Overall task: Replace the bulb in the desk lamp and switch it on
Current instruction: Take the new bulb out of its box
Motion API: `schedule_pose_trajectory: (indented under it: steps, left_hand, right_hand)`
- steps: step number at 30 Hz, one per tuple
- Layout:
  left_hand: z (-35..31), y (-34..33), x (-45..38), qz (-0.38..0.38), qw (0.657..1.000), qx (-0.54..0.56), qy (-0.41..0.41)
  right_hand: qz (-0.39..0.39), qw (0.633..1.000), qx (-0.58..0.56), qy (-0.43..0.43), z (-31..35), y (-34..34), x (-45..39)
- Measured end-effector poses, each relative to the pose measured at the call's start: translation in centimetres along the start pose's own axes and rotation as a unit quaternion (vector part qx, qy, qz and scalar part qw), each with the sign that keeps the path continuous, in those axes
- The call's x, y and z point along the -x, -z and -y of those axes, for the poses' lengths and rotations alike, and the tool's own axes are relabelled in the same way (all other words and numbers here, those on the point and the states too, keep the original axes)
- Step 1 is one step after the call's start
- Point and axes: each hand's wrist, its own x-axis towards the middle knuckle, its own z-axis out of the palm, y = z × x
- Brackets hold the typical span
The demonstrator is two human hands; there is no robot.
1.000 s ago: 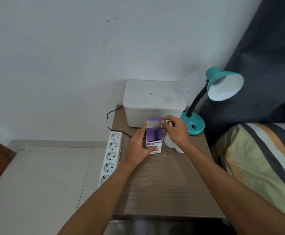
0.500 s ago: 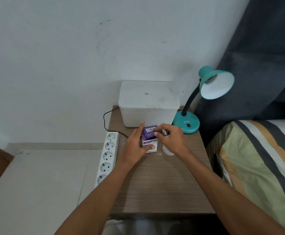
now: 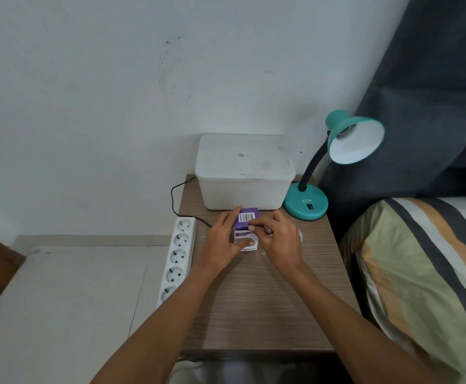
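- Left hand [image 3: 222, 239] wraps the left side of the bulb box [image 3: 245, 229], thumb across its front, just in front of the white storage bin [image 3: 244, 173]
- Right hand [image 3: 277, 238] clasps the bulb [image 3: 268, 231], its metal screw base peeking out, while fingertips [image 3: 251, 228] press the box's purple lid flap
- Teal desk lamp [image 3: 334, 164] stands right of the bin, socket bare
- Wood-grain counter [image 3: 256, 300] against a white wall; power strip [image 3: 177, 259] left of the bin, striped bed [image 3: 431, 273] right

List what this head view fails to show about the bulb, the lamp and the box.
- Bulb: only its metal base shows; the right hand covers the glass.
- Lamp: socket deep in the shade, too dim to judge.
- Box: print too small and partly under the left hand.
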Motion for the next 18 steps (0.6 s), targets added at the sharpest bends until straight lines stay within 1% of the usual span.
schedule_pose_trajectory:
  steps: [5,9,11,14,16,18]
  left_hand:
    - [0.0,0.0,0.4,0.005,1.000,0.004,-0.005]
    - [-0.4,-0.3,1.6,-0.012,1.000,0.011,-0.025]
    - [-0.3,-0.6,2.0,-0.022,0.999,-0.005,-0.036]
    - [-0.3,-1.0,2.1,-0.039,0.999,0.002,-0.029]
    - [-0.5,-1.1,1.9,-0.050,0.998,0.017,-0.018]
    - [-0.7,-1.1,1.5,-0.065,0.998,0.025,-0.006]
  right_hand:
    - [0.030,0.999,0.012,-0.015,0.1,0.3,0.3]
    - [0.048,0.998,0.030,-0.020,0.0,0.4,0.7]
    - [0.050,0.998,0.027,-0.024,0.2,0.5,0.9]
    - [0.057,0.998,0.003,-0.027,0.6,0.7,1.2]
    - [0.050,0.995,-0.049,-0.075,0.8,1.1,1.1]
    - [0.020,0.989,-0.073,-0.128,0.7,1.5,0.8]
